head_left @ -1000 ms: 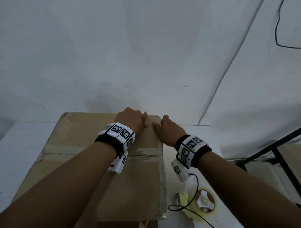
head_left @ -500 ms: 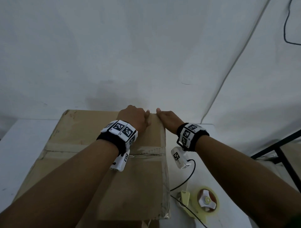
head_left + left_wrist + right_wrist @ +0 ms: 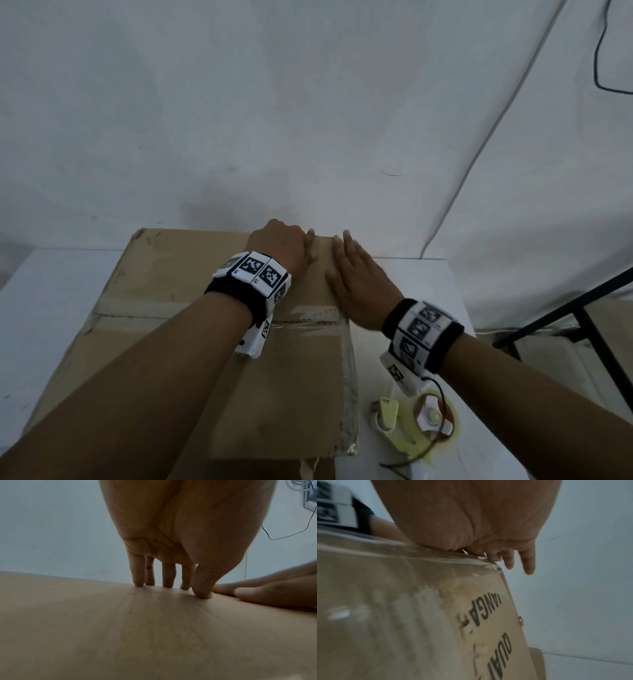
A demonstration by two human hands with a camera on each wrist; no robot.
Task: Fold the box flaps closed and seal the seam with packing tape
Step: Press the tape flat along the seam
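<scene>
A brown cardboard box (image 3: 291, 394) lies on the white table with its top flaps down. An old tape strip (image 3: 308, 315) crosses its top. My left hand (image 3: 284, 245) is at the box's far edge, its fingertips (image 3: 168, 585) and thumb pressing straight down on the cardboard (image 3: 120, 635). My right hand (image 3: 356, 284) lies flat along the top right edge, beside the left thumb. Its fingers (image 3: 510, 561) reach out past the far corner above the printed side wall (image 3: 488, 615). A yellow tape dispenser (image 3: 421, 421) sits on the table to the right of the box, held by neither hand.
The white table (image 3: 51, 308) stands against a white wall. A black metal frame (image 3: 582, 308) stands to the right of the table. A thin black cable (image 3: 603, 68) hangs on the wall at the upper right. A wrist camera's cable runs over the dispenser.
My right hand has slid back toward me along the box's right edge and now lies flatter. The left hand has stayed at the far edge.
</scene>
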